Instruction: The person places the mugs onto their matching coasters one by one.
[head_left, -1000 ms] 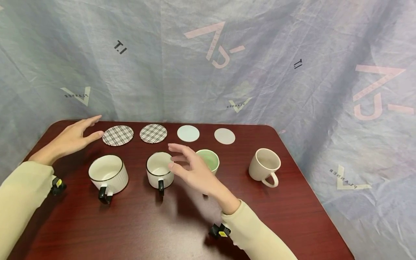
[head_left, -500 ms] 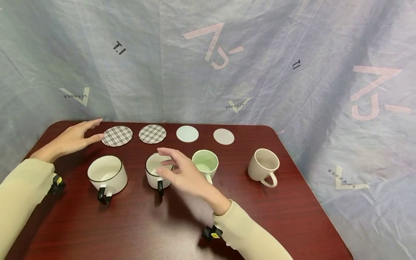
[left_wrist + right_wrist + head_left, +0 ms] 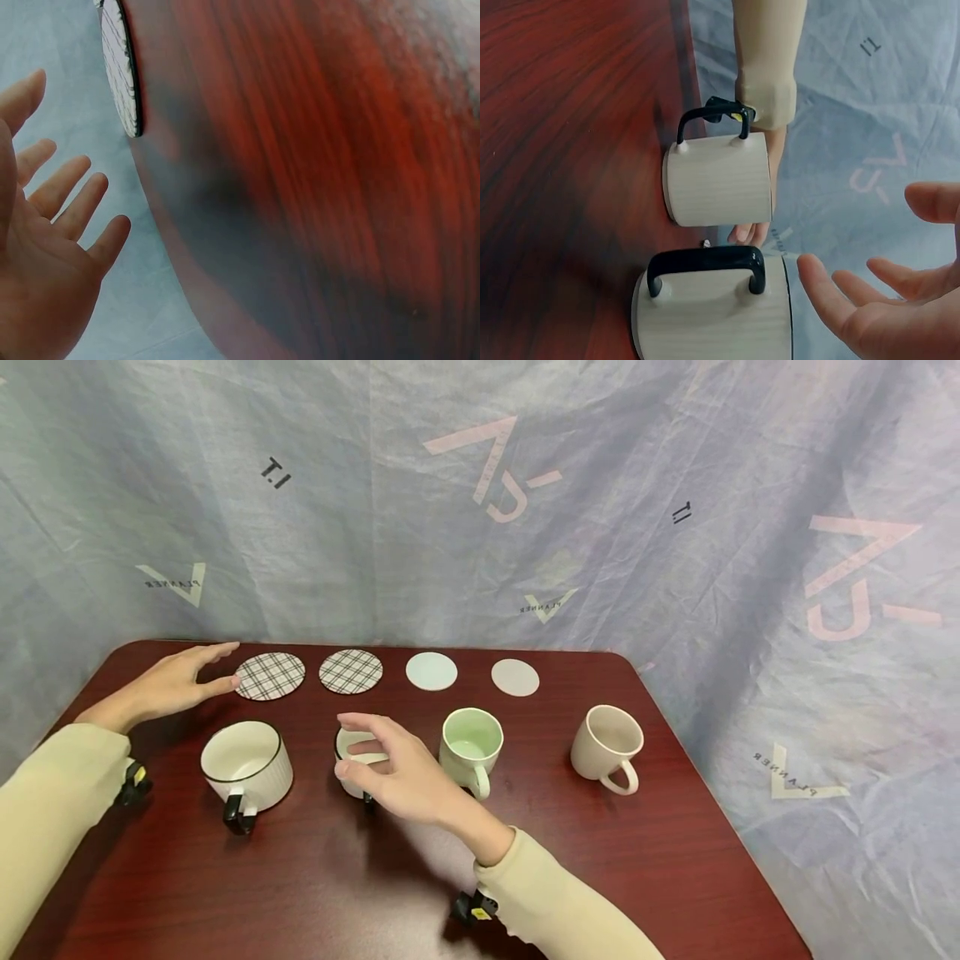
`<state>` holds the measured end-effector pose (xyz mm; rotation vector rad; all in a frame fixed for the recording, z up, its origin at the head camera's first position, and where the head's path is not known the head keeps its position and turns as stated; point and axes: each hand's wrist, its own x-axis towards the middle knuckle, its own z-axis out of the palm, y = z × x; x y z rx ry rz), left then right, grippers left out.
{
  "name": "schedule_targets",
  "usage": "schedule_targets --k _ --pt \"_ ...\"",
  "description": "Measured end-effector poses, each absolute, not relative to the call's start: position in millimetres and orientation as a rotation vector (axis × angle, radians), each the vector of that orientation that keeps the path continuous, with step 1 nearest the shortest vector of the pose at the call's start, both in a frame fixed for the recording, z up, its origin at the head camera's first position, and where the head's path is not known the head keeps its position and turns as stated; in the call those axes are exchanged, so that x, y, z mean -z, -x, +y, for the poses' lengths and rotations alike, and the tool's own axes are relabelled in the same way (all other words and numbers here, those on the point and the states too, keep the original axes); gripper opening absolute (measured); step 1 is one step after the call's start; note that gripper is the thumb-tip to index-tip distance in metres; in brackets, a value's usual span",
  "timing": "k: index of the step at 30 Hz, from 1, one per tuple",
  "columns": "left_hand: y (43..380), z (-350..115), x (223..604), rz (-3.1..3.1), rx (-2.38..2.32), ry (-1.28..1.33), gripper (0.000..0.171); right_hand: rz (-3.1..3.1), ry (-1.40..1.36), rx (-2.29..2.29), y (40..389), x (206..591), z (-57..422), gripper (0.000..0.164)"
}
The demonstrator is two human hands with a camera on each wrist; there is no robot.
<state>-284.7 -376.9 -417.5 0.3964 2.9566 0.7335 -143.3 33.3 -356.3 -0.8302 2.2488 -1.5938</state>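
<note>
Our right hand (image 3: 401, 772), its grip wide and relaxed, hovers just above the rim of a black-handled, ribbed white mug (image 3: 712, 324) on the dark red, wood-grained desk (image 3: 300, 885). Our left hand (image 3: 171, 683), grip likewise wide, hangs beside a round, black-and-white plaid coaster (image 3: 272, 677).

Left hand (image 3: 171, 683) outstretched, right hand (image 3: 407, 779) loosely curved, seemingly raised

The worktop (image 3: 300, 885) looks like glossy grained wood; the black-handled mugs (image 3: 720, 180) have ribbed, ceramic-looking walls and shiny handles (image 3: 705, 259); creased cloth forms the backdrop (image 3: 420, 543).
</note>
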Motion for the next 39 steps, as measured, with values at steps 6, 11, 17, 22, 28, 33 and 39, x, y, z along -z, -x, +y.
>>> schedule_targets --k 6,11,17,22,28,33,39 --pt "286.2 -379.4 421.9 2.952 -0.727 -0.394 0.082 2.226 0.862 1.578 140.6 360.4 26.8 0.057" --pt "287.2 -379.4 422.3 2.95 -0.72 -0.408 0.082 2.219 0.867 1.567 138.3 364.0 21.2 0.057" --pt "288.3 -379.3 422.9 2.949 -0.707 -0.423 0.082 2.21 0.882 1.554 135.7 368.8 14.8 0.057" --pt "290.9 -376.9 424.6 2.95 -0.702 -0.431 0.081 2.185 0.86 1.564 133.4 371.5 9.8 0.058" --pt "292.4 -375.1 426.2 2.959 -0.687 -0.449 0.082 2.186 0.856 1.555 130.9 373.9 5.1 0.057" --pt "294.1 -376.0 427.6 2.957 -0.663 -0.467 0.083 2.197 0.858 1.538 128.9 376.7 1.8 0.056" --pt "296.3 -378.7 430.6 2.948 -0.634 -0.485 0.082 2.189 0.844 1.518 126.0 380.8 -2.5 0.055"
